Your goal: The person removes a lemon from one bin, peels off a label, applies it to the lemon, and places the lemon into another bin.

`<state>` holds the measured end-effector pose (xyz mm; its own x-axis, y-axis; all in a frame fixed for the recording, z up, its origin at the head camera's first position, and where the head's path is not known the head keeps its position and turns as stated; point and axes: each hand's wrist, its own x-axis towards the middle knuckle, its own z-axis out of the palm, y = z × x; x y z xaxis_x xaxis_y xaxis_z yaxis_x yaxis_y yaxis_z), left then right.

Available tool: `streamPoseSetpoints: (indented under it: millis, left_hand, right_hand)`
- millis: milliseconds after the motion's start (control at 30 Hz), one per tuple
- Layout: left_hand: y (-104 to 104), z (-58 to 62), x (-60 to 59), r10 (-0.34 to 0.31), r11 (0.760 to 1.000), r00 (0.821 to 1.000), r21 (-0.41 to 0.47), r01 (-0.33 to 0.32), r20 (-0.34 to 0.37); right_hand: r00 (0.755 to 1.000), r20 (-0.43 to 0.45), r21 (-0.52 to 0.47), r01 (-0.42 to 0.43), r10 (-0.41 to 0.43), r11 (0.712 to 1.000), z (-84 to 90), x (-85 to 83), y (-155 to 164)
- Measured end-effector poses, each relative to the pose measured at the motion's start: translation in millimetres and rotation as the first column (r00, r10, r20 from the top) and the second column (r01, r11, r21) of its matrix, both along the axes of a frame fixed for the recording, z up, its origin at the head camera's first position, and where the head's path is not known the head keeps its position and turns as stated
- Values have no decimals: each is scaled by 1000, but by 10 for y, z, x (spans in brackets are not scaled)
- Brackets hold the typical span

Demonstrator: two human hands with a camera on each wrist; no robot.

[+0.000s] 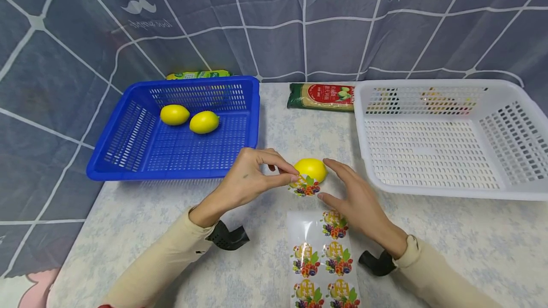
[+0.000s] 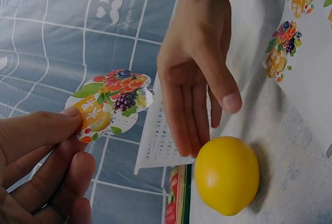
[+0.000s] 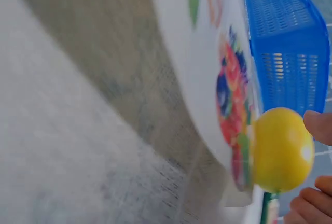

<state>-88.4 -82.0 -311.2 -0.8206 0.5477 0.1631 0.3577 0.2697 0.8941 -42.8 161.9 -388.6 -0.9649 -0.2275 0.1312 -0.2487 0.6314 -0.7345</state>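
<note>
- The lemon (image 1: 311, 169) lies on the surface (image 1: 141, 213) between the two hands, in the gap between the blue basket (image 1: 128, 165) and the white basket (image 1: 445, 189).
- The left hand (image 1: 248, 179) pinches a round fruit sticker (image 1: 305, 187) between thumb and forefinger; the other fingers are curled behind. In the left wrist view the sticker (image 2: 111, 102) hangs free in the air, apart from the lemon (image 2: 226, 175).
- From the head view, the sticker sits just at the near side of the lemon, a little below it and to its left; whether its edge touches the peel there, one cannot tell.
- The right hand (image 1: 355, 198) is spread, with straight fingers. It stands at the right side of the lemon, fingertips beside it, and holds nothing.
- The long axis of the lemon runs about left to right across the surface, so its broad side faces the person and the sticker.
- The left hand is the nearer one to the lemon with the sticker; the right hand guards the opposite side.
- The sticker sheet (image 1: 321, 260) lies flat on the surface, just in front of the lemon toward the person, under the right wrist.
- Two more lemons (image 1: 190, 118) rest in the blue basket, well apart from the hands.
</note>
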Motion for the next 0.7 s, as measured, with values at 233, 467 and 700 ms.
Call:
streamPoseSetpoints:
  millis: [233,467,700]
  left_hand:
    - [-1,-4,-8,-5,1000,1000,-1,5,10]
    - [8,-8,-15,-9,1000,1000,-3,9,17]
    - [7,-10,-10,-2,1000,1000,-16,3,24]
  right_hand:
    - [987,158,-80,2,10,997,-101,-204,2]
    - [973,226,-162,-9,46,987,-143,-273,-16]
    - [964,255,-246,-17,81,969,-172,-324,-29]
